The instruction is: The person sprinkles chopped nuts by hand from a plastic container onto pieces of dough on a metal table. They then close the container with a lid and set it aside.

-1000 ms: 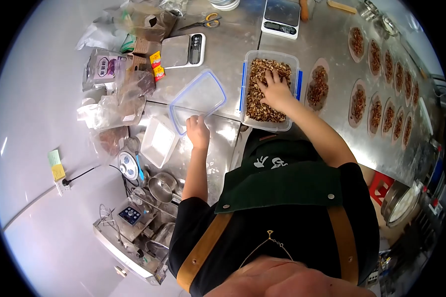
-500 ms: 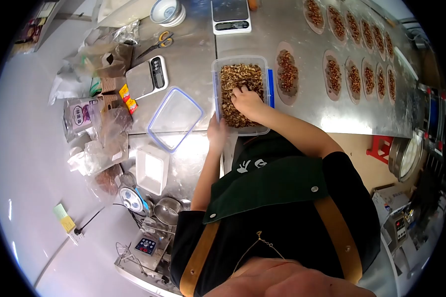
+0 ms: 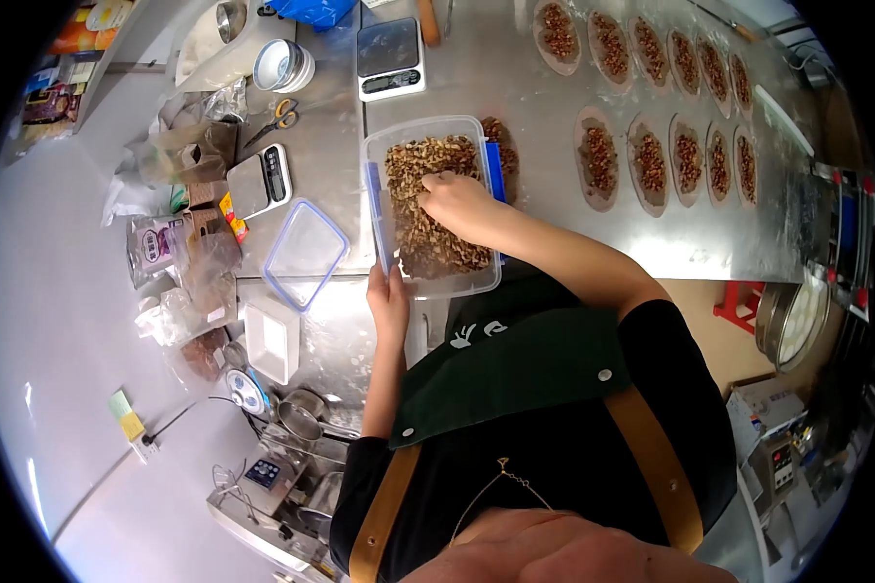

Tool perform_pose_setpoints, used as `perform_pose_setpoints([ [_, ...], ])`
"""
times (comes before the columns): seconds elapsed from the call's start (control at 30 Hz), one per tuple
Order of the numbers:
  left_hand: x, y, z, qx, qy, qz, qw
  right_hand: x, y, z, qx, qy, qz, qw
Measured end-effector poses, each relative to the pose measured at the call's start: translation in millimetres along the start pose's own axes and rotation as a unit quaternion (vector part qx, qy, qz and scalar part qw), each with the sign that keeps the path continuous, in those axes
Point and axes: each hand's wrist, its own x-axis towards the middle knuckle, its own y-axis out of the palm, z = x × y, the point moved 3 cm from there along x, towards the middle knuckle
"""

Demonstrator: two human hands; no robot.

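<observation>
A clear plastic box [image 3: 449,285] with blue side clips is filled with chopped walnuts [image 3: 436,233]. My left hand [image 3: 389,299] grips the box at its near left corner, with the fingers against the side wall. Inside the box, my right hand [image 3: 452,202] is down on the walnuts with its fingers curled into them; the fingertips are partly hidden. Just past the box's right side, an oval dough piece topped with nuts [image 3: 507,160] is half covered by the box. Further right, more flat dough ovals [image 3: 597,160] carry strips of nuts in two rows.
The box's lid [image 3: 306,255] lies left on the steel table [image 3: 544,233]. Around it are a small scale [image 3: 260,183], scissors [image 3: 280,119], a white tray [image 3: 272,338] and several bags. A second scale [image 3: 390,58] and stacked bowls [image 3: 283,66] stand at the back.
The box has shifted right over the table and now overlaps the nearest dough oval. My left hand has taken hold of its corner. My right hand remains in the walnuts, its fingers more curled.
</observation>
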Motion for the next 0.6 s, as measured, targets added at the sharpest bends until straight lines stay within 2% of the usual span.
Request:
perform_pose_setpoints([
  [0.07, -20, 21, -24, -0.047, -0.060, -0.018, 0.997, -11, -24, -10, 0.010, 0.000, 0.012, 1.000],
  [0.17, -42, 49, -29, -0.061, -0.065, -0.046, 0.995, -27, -35, -26, 0.022, -0.011, 0.040, 0.999],
  [0.27, -57, 75, -37, -0.066, -0.092, -0.061, 0.992, -36, -51, -43, 0.091, -0.022, 0.021, 0.995],
  [0.33, -55, 90, -31, -0.043, -0.054, -0.075, 0.995, -35, -66, -59, 0.149, 0.011, 0.087, 0.985],
  [0.4, -54, 104, -41, -0.062, -0.065, -0.071, 0.993, -36, -70, -82, 0.275, 0.023, 0.036, 0.961],
  [0.43, -52, 108, -44, -0.059, -0.074, -0.065, 0.993, -30, -90, -89, 0.314, 0.050, 0.097, 0.943],
  [0.47, -49, 110, -45, -0.055, -0.081, -0.058, 0.994, -32, -99, -103, 0.353, 0.055, 0.068, 0.931],
  [0.5, -46, 112, -46, -0.050, -0.081, -0.045, 0.994, -33, -113, -118, 0.458, 0.152, 0.097, 0.871],
  [0.53, -43, 110, -45, -0.046, -0.080, -0.032, 0.995, -32, -126, -135, 0.462, 0.183, 0.087, 0.863],
  [0.57, -39, 109, -44, -0.042, -0.079, -0.020, 0.996, -30, -138, -159, 0.429, 0.173, 0.050, 0.885],
  [0.6, -36, 105, -36, -0.045, -0.065, -0.024, 0.997, -28, -152, -183, 0.399, 0.213, 0.038, 0.891],
])
